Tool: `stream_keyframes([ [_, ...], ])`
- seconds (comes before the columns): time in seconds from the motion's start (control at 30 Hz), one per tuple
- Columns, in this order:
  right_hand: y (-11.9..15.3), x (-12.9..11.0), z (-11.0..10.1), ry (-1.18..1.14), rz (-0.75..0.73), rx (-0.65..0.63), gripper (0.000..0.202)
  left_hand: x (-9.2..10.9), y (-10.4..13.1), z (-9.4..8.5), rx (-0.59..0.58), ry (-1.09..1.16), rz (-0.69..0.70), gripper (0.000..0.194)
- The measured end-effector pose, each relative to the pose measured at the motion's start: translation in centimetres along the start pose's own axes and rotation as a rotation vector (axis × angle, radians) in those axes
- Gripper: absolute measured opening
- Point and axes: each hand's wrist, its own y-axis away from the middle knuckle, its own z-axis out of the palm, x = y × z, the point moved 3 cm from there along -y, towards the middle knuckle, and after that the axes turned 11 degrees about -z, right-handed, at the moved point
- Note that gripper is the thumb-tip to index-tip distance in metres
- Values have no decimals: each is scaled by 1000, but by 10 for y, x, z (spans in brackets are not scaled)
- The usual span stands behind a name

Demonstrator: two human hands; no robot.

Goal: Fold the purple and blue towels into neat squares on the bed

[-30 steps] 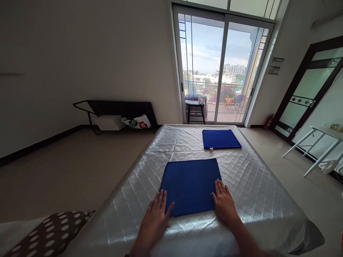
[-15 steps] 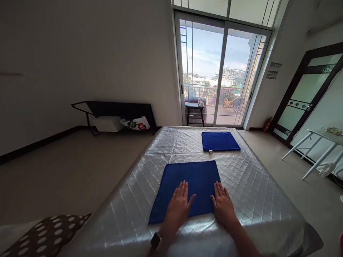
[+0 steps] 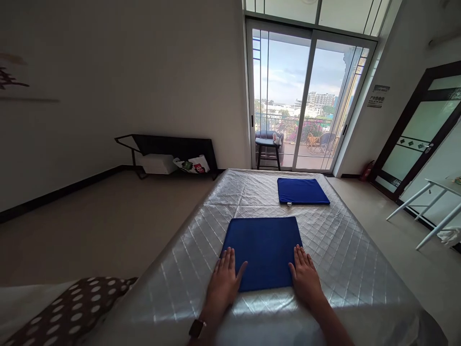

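Observation:
A flat blue cloth piece (image 3: pixel 264 250), roughly rectangular, lies smooth on the silver quilted bed cover (image 3: pixel 187 278). My left hand (image 3: pixel 224 276) rests flat over its left edge, fingers stretched out and thumb apart. Along the right edge lies my right hand (image 3: pixel 306 273), also flat with its fingers extended. Both palms face down, and neither hand grasps anything. Farther back on the cover is a second blue cloth piece (image 3: pixel 303 191), with a small white tag at its near edge. A dark watch (image 3: pixel 197 328) sits on my left wrist.
A brown polka-dot cloth (image 3: pixel 75 312) lies at the lower left. Against the wall stands a low black frame (image 3: pixel 176 144) with a white box (image 3: pixel 157 164) and a bag (image 3: pixel 192 165). Sliding glass doors (image 3: pixel 281 86) are at the back, a white-legged table (image 3: pixel 442 185) at the right.
My left hand has slid left from the blue cloth's middle to its left edge. My right hand stays at the right edge. The view has turned slightly left.

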Motion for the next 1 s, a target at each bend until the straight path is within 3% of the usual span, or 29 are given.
stream_keyframes([
  [0.17, -7, 1, -1, 46, 37, -34, 62, -5, 0, 7, 51, 21, -47, 83],
  [0.4, -71, 5, -20, 76, -40, -7, 59, 0, 0, 3, 0, 14, -57, 81],
  [0.57, -93, 10, -9, 67, -28, 44, 61, 3, -8, -9, -41, -76, -148, 83],
  [0.67, -92, 13, -1, 93, -37, 79, 62, 38, -27, -23, -52, -115, -120, 87],
  [0.8, -91, 15, 1, 110, -47, 101, 60, 119, -56, -36, -22, -30, 132, 74],
  [0.87, -91, 15, 1, 109, -45, 90, 60, 149, -67, -34, -20, 16, 241, 68],
  [0.93, -91, 15, -1, 94, -34, 75, 61, 158, -76, -27, -43, 34, 270, 67],
  [1.0, -90, 13, -3, 74, -19, 66, 62, 143, -83, -18, -77, 26, 201, 69],
])
